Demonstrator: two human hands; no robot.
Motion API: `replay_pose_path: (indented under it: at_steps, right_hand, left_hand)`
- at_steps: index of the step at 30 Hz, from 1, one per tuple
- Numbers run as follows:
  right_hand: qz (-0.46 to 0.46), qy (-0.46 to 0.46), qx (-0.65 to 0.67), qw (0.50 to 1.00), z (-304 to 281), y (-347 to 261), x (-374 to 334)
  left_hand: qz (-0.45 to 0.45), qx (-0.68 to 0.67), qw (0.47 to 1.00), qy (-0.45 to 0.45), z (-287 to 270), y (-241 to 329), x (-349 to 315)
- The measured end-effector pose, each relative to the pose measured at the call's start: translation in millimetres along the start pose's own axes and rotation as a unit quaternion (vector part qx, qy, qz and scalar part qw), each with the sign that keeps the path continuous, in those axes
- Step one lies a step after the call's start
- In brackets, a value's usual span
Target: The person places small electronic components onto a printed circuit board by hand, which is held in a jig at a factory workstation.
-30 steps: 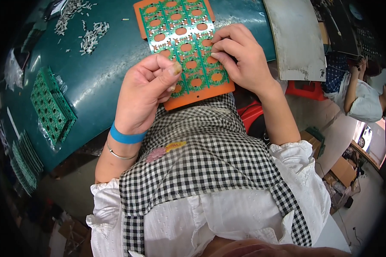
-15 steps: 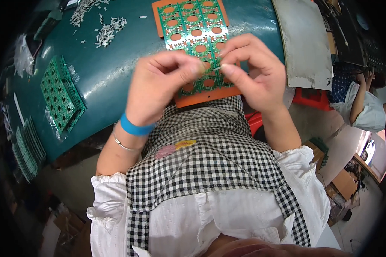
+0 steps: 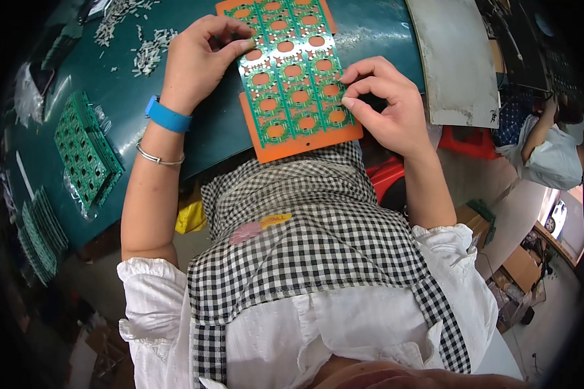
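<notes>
A green circuit board panel with round cut-outs lies on an orange backing plate at the near edge of the dark green table. My left hand rests at the panel's upper left corner, fingertips touching its edge. My right hand sits at the panel's right edge, thumb and forefinger pinched together on the board. Whether a small part is between those fingers I cannot tell. A blue band and a thin bangle are on my left wrist.
Stacks of green circuit panels lie at the table's left, more lower down. Small white parts are scattered at the far left. A grey sheet lies to the right. Another person sits far right.
My left hand has moved from the panel's lower left up to its upper left corner. My right hand has shifted to the right edge. More of the panel shows.
</notes>
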State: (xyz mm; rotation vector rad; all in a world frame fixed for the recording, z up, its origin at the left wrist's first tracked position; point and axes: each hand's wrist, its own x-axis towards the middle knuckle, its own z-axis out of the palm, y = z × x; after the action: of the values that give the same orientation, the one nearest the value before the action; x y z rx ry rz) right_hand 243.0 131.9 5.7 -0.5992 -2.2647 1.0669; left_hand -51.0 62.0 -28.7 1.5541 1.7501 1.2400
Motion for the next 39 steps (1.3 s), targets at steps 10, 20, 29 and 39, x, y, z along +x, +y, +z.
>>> replay_pose_path:
  at_steps: [10,20,29,39]
  right_hand:
    - [-0.018,-0.02,-0.026,0.999,-3,2,-2]
    - [-0.109,-0.055,-0.069,0.99,0,3,5]
    - [0.009,0.048,-0.051,0.998,-20,30,68]
    - [0.243,-0.159,-0.147,0.946,18,59,160]
  left_hand:
    - [0.106,0.108,0.984,-0.099,-7,13,9]
    - [-0.05,-0.062,0.997,-0.015,-30,22,-15]
    - [-0.256,-0.399,0.853,-0.216,-15,101,-97]
    - [-0.273,-0.37,0.855,-0.242,56,72,-127]
